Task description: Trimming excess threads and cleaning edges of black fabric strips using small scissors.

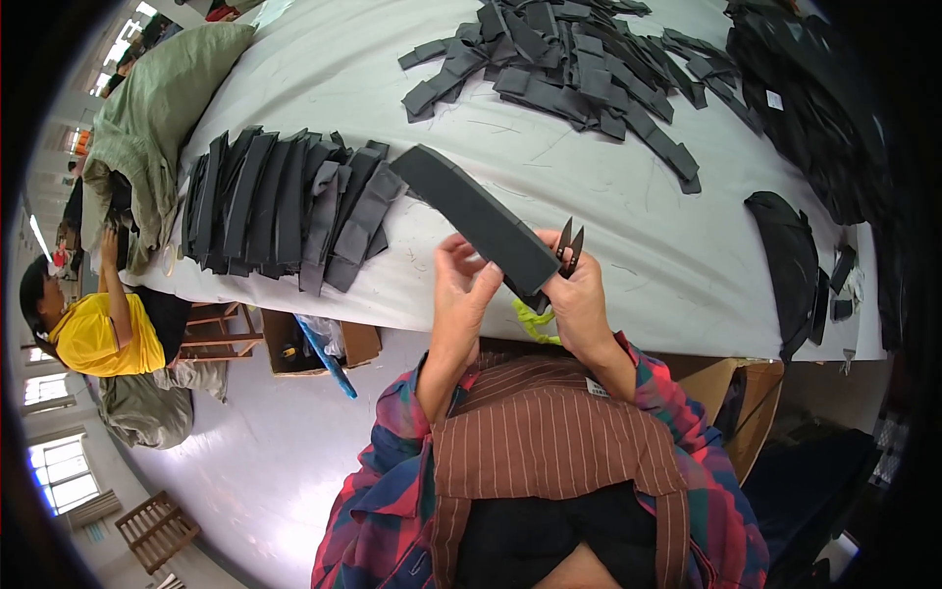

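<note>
A long dark grey fabric strip [469, 211] is held up above the white table [608, 226], slanting from upper left to lower right. My left hand [461, 285] pinches its lower edge. My right hand [579, 294] grips the strip's near end and also holds small black thread snips [569, 245], blades pointing up. A yellow-green cord [535, 322] hangs below my right hand.
A row of stacked dark strips [285, 201] lies at the left of the table, a loose heap of strips [569, 69] at the back, black fabric pieces [795, 245] on the right. A person in a yellow shirt [98, 329] sits at far left by a green sack [157, 118]. Cardboard boxes [304, 344] stand under the table.
</note>
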Demonstrator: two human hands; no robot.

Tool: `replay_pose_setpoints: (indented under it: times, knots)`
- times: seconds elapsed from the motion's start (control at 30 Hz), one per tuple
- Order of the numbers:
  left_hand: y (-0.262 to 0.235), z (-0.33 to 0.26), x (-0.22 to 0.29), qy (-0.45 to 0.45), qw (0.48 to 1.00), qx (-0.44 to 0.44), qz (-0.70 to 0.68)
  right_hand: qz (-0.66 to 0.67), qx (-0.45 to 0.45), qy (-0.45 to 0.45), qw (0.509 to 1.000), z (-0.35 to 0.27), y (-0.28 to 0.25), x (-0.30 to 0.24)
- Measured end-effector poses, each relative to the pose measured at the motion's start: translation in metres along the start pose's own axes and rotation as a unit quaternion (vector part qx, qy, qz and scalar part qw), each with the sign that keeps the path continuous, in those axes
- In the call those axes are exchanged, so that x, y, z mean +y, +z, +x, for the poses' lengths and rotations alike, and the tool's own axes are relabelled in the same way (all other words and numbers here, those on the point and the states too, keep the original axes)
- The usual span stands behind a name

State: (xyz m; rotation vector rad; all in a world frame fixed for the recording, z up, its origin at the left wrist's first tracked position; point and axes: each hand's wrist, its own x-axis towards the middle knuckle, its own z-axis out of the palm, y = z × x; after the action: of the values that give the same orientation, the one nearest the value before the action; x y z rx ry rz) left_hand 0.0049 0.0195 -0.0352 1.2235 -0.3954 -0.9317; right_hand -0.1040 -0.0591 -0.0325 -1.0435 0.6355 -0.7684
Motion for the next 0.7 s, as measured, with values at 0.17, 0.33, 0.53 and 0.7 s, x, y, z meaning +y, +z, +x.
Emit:
replay_pose_setpoints:
  times: [0.17,0.33,0.53,0.7]
  knots:
    - [0.01,0.006,0.001,-0.001,0.994,-0.07,-0.086,0.006,-0.012,0.028,1.0,-0.001,0.005,0.013]
    - [-0.01,0.016,-0.002,0.006,0.989,-0.04,-0.142,-0.172,-0.067,0.048,0.982,-0.002,-0.008,-0.01]
    - [-0.017,0.019,-0.002,0.028,0.99,-0.028,-0.132,-0.277,-0.037,-0.141,0.95,0.003,-0.013,-0.023]
    - [-0.015,0.017,-0.004,0.045,0.992,-0.025,-0.117,-0.416,-0.082,-0.196,0.884,0.003,-0.01,-0.033]
